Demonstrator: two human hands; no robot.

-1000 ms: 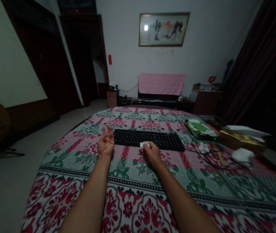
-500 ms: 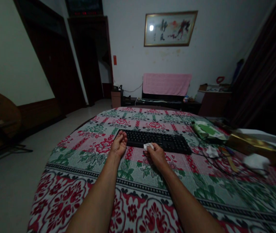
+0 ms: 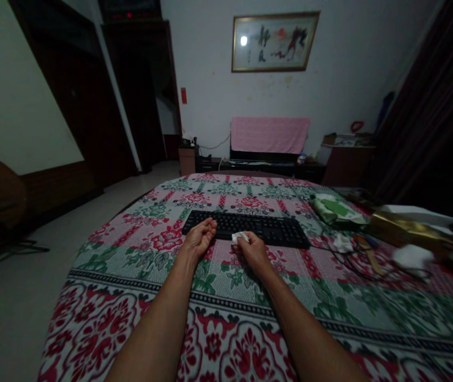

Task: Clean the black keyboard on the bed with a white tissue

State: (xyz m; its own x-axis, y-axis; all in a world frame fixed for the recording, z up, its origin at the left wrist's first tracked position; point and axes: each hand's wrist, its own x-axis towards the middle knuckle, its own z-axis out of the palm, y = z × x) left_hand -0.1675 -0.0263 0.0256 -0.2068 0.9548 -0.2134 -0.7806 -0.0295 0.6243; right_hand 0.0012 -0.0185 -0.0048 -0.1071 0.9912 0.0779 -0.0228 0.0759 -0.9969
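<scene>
Through the head camera I see the right hand (image 3: 255,251) closed in a pinch on a small white wad (image 3: 239,237) at the near edge of the black keyboard (image 3: 274,229), which lies on the cloth-covered worktop (image 3: 163,239); I can't tell whether they touch. The left hand (image 3: 200,239), empty, fingers loosely curled, hovers by the keyboard's left part.

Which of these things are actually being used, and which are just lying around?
Seemingly in use:
White wad, pinched in the right hand
Black keyboard, near both hands

Apparently just lying about:
Green-and-white pack
Gold-coloured box
Crumpled white piece beside the pack
</scene>
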